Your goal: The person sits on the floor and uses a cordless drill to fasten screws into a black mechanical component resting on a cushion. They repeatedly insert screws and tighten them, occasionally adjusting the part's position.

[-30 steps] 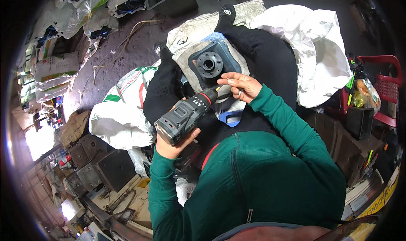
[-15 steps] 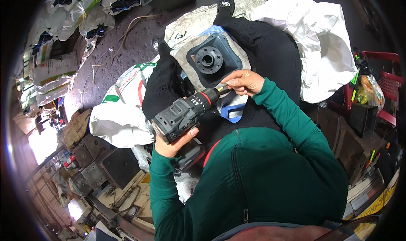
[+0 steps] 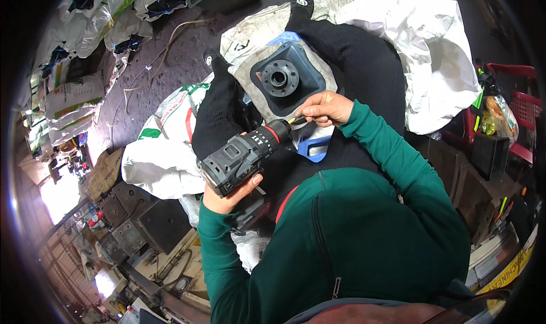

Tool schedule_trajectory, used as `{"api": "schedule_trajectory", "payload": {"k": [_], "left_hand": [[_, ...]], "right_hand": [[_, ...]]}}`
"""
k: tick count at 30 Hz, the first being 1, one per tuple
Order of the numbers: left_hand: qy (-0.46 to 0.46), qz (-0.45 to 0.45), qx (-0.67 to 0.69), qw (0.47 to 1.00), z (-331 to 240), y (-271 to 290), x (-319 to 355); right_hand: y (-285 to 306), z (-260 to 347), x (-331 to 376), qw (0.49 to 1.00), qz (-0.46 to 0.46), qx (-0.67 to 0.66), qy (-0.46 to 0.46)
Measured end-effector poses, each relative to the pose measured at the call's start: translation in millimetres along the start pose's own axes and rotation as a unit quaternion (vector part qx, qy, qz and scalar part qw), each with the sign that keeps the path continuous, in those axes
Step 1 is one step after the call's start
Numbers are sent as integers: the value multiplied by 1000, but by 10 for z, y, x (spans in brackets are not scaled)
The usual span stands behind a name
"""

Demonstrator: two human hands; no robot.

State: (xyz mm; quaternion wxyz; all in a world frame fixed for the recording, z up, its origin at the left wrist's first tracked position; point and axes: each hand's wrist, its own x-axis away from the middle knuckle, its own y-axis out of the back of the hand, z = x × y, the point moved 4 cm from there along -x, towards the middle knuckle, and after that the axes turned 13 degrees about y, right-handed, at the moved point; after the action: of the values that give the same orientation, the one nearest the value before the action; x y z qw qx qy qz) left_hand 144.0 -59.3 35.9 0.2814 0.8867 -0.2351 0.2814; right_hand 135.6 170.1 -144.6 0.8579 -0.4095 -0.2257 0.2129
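Observation:
My left hand (image 3: 233, 199) is wrapped round the grip of a grey and black cordless drill (image 3: 233, 158) with a red ring near its chuck. The drill points up and to the right, a short yellowish bit (image 3: 292, 120) in its nose. At the bit's tip my right hand (image 3: 325, 108) is closed in a pinch; what its fingertips hold is hidden. Just beyond, a dark grey square housing (image 3: 304, 68) with a round flange (image 3: 278, 78) lies between my legs. The flange has a central hole and several small bolt holes. Pale cloth (image 3: 248, 76) lies under the housing.
Nearer to me a blue plastic handle-like part (image 3: 313, 149) shows. White sacks lie on both sides, one right (image 3: 435, 68) and one left (image 3: 162, 173). Dark metal blocks (image 3: 165, 216) stand lower left. A red plastic crate (image 3: 523, 105) is at the right. A cable (image 3: 166, 54) crosses the floor.
The drill has shifted slightly left and down with my left hand. My right fingers have moved slightly left and down at the bit's tip; a small silvery piece seen there earlier is now hidden.

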Motion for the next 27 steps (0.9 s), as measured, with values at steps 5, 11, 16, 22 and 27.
{"api": "schedule_trajectory", "payload": {"k": [5, 11, 16, 22, 27], "left_hand": [[-62, 24, -71, 995, -2, 93, -32], [-122, -15, -156, 980, -5, 114, -116], [-141, -83, -222, 961, -58, 285, -308], [-28, -123, -190, 974, -87, 461, -625], [49, -86, -178, 979, -60, 430, -895]], "right_hand": [[-6, 70, -82, 990, 95, 75, -67], [0, 38, -165, 994, 66, 28, -79], [252, -86, -233, 983, -180, -40, 16], [759, -187, -506, 888, -385, 191, 162], [871, -355, -848, 882, -377, 257, 116]]}}
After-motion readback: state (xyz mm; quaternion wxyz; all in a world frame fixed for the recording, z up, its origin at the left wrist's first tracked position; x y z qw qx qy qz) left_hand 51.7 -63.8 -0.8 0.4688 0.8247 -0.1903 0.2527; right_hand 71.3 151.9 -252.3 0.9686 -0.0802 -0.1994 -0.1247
